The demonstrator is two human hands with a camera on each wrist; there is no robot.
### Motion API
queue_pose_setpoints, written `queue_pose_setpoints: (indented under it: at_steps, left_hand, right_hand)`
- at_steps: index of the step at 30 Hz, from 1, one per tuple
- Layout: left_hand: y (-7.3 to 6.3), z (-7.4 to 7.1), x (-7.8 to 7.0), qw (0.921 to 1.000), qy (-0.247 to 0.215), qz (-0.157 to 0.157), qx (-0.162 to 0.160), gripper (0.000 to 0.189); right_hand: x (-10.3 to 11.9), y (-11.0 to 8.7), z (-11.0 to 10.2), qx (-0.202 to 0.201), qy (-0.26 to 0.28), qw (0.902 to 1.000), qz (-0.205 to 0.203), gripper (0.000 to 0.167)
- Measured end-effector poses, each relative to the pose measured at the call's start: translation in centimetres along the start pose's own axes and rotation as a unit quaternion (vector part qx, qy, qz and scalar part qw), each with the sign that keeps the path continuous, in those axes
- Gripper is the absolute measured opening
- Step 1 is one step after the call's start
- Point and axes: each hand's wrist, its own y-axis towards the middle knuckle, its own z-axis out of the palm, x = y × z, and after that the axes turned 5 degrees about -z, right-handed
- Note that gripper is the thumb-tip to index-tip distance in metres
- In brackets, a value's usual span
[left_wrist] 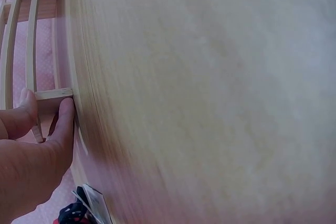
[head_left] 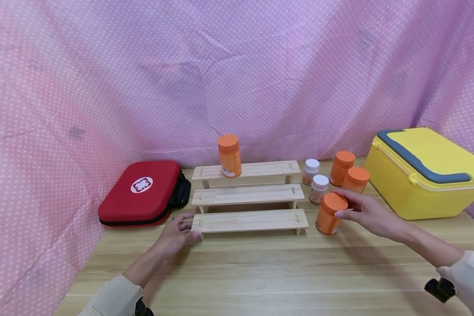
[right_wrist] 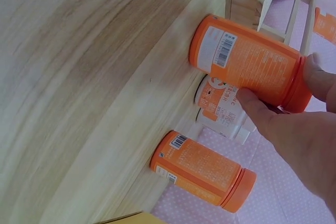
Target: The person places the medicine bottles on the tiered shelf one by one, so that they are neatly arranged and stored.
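A three-step wooden rack (head_left: 249,221) stands on the table. My left hand (head_left: 176,235) pinches the left end of its lowest step; in the left wrist view the thumb lies on the board and a finger (left_wrist: 65,121) against the end support. To the right of the rack, my right hand (head_left: 369,215) grips an orange bottle (head_left: 327,217) around its lid, thumb on the near side. That bottle looks upright; whether its base touches the table I cannot tell. Another orange bottle (head_left: 230,157) stands on the top step, left of the middle.
Behind the gripped bottle stand two more orange bottles (head_left: 342,169) and two small white-capped bottles (head_left: 318,189). A yellow box (head_left: 426,175) with a grey handle is at the right. Left of the rack lies a red case (head_left: 140,195). A pink dotted cloth (head_left: 260,79) hangs behind.
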Motion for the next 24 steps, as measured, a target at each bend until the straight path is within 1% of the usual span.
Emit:
queue_pose_setpoints:
  at_steps: [2, 6, 10, 13, 18, 21, 24]
  left_hand:
    - [0.0, 0.0, 0.0, 1.0000, 0.002, 0.001, 0.002, 0.060]
    - [-0.1, 0.0, 0.0, 1.0000, 0.001, 0.005, 0.004, 0.061]
    - [-0.1, 0.0, -0.1, 1.0000, -0.002, 0.005, 0.005, 0.062]
    - [-0.2, -0.1, -0.1, 0.9999, -0.004, 0.007, 0.007, 0.062]
    - [-0.3, -0.1, -0.1, 0.9999, -0.003, 0.009, 0.010, 0.061]
    - [-0.2, -0.1, -0.1, 1.0000, -0.003, 0.003, 0.008, 0.060]
    - [-0.1, -0.1, -0.1, 1.0000, -0.003, -0.002, 0.009, 0.060]
  right_hand:
    - [0.1, -0.1, 0.0, -0.003, -0.003, 1.0000, -0.005, 0.057]
    - [0.5, -0.1, -0.4, -0.020, -0.005, 0.9994, -0.027, 0.055]
    - [0.9, -0.1, -1.1, -0.041, -0.003, 0.9978, -0.052, 0.054]
    - [1.2, 0.0, -1.8, -0.048, -0.001, 0.9970, -0.060, 0.054]
    - [1.8, 0.1, -2.8, -0.051, -0.005, 0.9973, -0.053, 0.056]
    - [2.3, 0.3, -3.2, -0.053, 0.005, 0.9972, -0.053, 0.054]
    - [3.1, 0.6, -3.8, -0.059, 0.001, 0.9970, -0.051, 0.054]
